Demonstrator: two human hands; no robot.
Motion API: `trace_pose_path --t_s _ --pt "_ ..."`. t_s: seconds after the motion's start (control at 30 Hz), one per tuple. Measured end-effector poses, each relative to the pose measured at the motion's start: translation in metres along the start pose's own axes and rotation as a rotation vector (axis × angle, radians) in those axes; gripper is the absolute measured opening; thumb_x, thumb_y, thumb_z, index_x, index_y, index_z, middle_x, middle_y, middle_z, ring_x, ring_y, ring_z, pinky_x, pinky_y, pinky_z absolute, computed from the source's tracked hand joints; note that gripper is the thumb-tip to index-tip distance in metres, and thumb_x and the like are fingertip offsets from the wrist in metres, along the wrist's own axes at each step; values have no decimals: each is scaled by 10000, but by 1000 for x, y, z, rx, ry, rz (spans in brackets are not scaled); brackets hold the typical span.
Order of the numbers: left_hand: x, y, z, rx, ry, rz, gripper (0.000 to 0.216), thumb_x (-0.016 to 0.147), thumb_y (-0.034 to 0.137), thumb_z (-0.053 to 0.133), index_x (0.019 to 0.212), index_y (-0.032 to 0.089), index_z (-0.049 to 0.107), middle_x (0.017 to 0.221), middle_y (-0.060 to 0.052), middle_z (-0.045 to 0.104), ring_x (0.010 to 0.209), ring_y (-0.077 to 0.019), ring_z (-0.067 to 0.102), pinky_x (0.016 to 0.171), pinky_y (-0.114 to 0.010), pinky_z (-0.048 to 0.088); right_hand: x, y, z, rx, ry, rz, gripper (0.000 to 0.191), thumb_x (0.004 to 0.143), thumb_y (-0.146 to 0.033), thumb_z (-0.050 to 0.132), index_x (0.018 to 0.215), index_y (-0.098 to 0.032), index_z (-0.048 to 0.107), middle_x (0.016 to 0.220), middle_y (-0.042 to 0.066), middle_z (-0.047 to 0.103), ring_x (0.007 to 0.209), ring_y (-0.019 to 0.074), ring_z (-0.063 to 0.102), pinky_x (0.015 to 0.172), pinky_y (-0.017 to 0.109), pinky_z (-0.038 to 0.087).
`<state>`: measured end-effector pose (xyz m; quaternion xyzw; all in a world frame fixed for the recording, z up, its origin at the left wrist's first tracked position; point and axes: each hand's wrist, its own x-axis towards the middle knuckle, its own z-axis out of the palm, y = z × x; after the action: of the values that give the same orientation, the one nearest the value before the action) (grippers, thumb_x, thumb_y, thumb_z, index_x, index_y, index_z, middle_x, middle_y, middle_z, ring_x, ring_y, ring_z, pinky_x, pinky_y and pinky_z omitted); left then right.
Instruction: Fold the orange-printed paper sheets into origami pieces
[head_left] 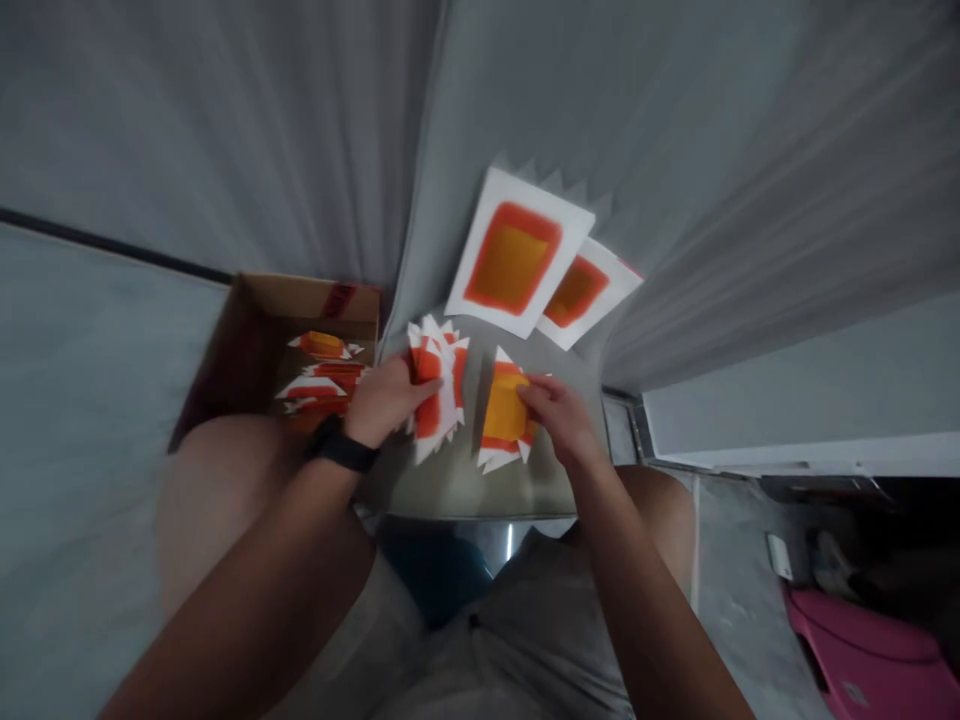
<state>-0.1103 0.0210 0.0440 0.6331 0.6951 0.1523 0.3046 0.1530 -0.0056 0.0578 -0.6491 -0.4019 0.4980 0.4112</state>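
Over the grey seat (450, 497), the left hand (381, 398) grips a spiky paper bundle (430, 416) by its nine o'clock side; at the bundle's three o'clock, the right hand (556, 412) pinches an orange folded paper (500, 405). Both look light, stiffish and easily creased, best held by flat middles. The box (300, 296), towards nine o'clock, bears a red mark (339, 300); any lettering is unreadable.

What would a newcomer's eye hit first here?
Probably the two white papers with orange-and-red rectangles, overlapping beyond the hands. Next, the jagged bunch of folded papers in the left hand and orange-centred folded paper in the right hand. A cardboard box, picture left, holds similar pieces.
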Motion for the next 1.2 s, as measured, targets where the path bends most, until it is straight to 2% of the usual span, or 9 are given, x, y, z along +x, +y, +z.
trace_pose_path --t_s 0.13,0.27,0.4,0.5,0.63,0.8,0.97,1.07,1.2 --pt "-5 -1 3 -165 12 49 414 853 533 725 1119 216 714 1081 -101 782 1006 -326 737 853 -400 556 21 -4 26 -156 68 -5 272 702 -309 789 942 -184 764 772 21 764 726 200 705 667 313 572" --pt "-12 -14 5 -480 118 51 475 822 476 781 1196 200 683 1122 -107 776 1003 -311 739 885 -427 582 28 -2 46 -96 -77 25 187 763 -251 704 931 -198 767 877 54 806 803 224 749 732 345 603" --pt "-20 -20 1 -995 4 23 530 776 492 839 1176 185 675 1090 -97 785 898 -253 755 790 -378 622 37 1 70 -192 -43 -40 196 824 -261 690 997 -210 769 928 47 818 841 210 760 773 333 599" --pt "-21 -19 -3 -1182 -41 7 547 746 479 873 1168 177 700 1120 -93 787 886 -233 755 800 -370 633 45 4 92 -276 -17 -103 218 874 -241 630 1040 -219 771 948 38 821 841 196 761 778 318 593" --pt "-11 -23 2 -1160 -5 0 560 725 462 890 1168 165 721 1146 -106 783 923 -236 752 845 -380 634 51 4 114 -399 1 -208 253 902 -212 587 1052 -211 790 999 48 825 887 199 762 829 317 581" --pt "3 -26 18 -1124 -10 73 564 738 480 876 1195 182 731 1141 -100 784 976 -248 755 884 -388 634 46 -2 110 -601 136 -275 290 935 -225 557 1079 -199 807 1081 84 819 989 227 758 902 337 555" --pt "-2 -18 10 -1179 -14 1 555 735 482 894 1179 187 743 1146 -98 789 916 -227 760 831 -356 635 38 -9 101 -668 109 -165 275 962 -303 593 1138 -219 786 1075 60 817 1001 214 762 876 305 550" --pt "-5 -17 -3 -1184 48 -91 535 740 471 900 1171 192 748 1106 -83 798 841 -197 751 767 -311 623 34 -16 105 -807 170 -95 374 937 -465 685 1182 -192 761 1115 107 799 1066 268 746 899 342 546" --pt "-4 -21 -14 -1153 98 -125 541 729 466 905 1171 193 753 1073 -80 799 815 -194 743 718 -291 611 34 -22 116 -977 122 -11 464 904 -559 716 1132 -156 746 1087 167 780 1029 321 742 855 380 553"
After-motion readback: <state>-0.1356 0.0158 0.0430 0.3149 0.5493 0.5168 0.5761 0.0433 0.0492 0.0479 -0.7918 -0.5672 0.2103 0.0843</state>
